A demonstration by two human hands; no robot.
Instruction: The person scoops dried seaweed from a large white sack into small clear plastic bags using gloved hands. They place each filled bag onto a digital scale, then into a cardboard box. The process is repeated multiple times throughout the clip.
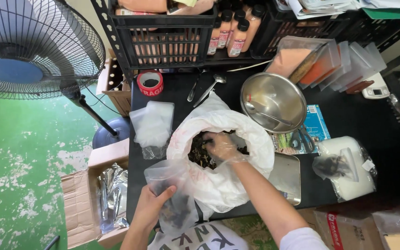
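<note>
A big white plastic bag point(237, 127) stands open on the black table point(353, 115), holding dark dried pieces point(197, 153). My right hand point(221, 146), in a thin clear glove, is down inside the bag's mouth, closed on some of the dark pieces. My left hand point(151, 208) grips a small clear pouch point(172, 196) at the table's front edge; the pouch hangs open and has dark pieces in its bottom.
A steel bowl point(274, 99) with a spoon sits behind the bag, a flat scale tray point(287, 178) at its right. Empty clear pouches point(153, 122), red tape roll point(150, 82), filled pouch point(336, 165), crates of bottles behind, fan point(24, 46) and open cardboard box point(98, 194) at left.
</note>
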